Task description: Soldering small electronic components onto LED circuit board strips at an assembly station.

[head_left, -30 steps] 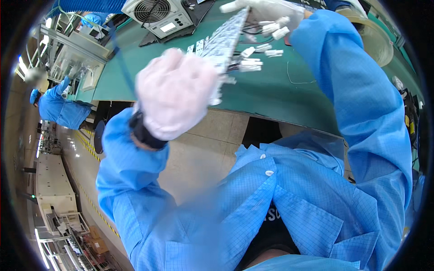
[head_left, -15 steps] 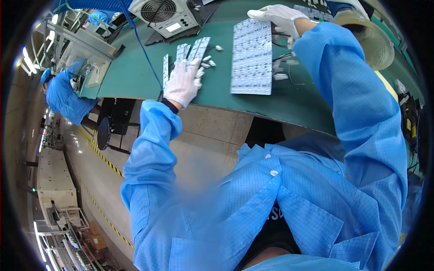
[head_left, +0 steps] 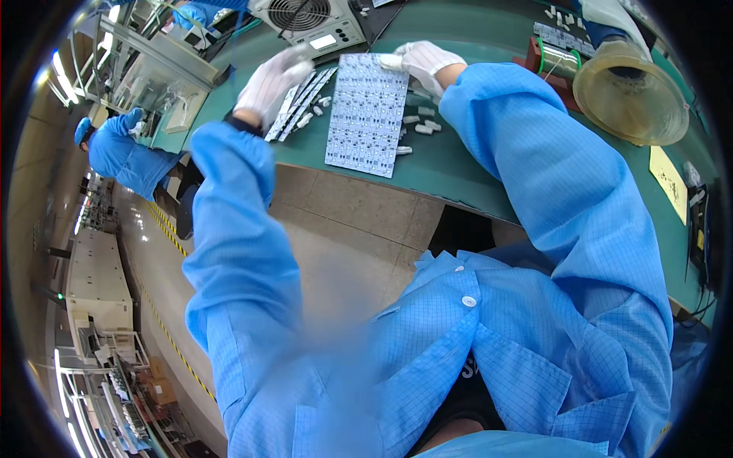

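A white-faced circuit board panel (head_left: 365, 114), patterned with rows of small parts, is at the near side of the green bench. My gloved right hand (head_left: 424, 64) pinches its far right corner between thumb and fingers. Just left of the panel, several narrow circuit board strips (head_left: 311, 98) lie slanted side by side, with white connectors (head_left: 305, 120) at their right. Over the strips' far left part is my gloved left hand (head_left: 272, 85), slightly blurred, its fingers stretched out and apart. More white connectors (head_left: 424, 128) show to the right of the panel.
A fan-faced white device (head_left: 309, 21) stands behind the strips. Right of my right hand are a solder wire spool (head_left: 559, 59) and a large translucent funnel-shaped hood (head_left: 631, 95). Yellow paper (head_left: 669, 182) lies at the right. A person in blue (head_left: 126, 156) works at far left.
My right hand has brought the panel left, close beside the strips. My left hand has lifted from the strips and moved farther back; the strips now lie more slanted. The view has shifted too.
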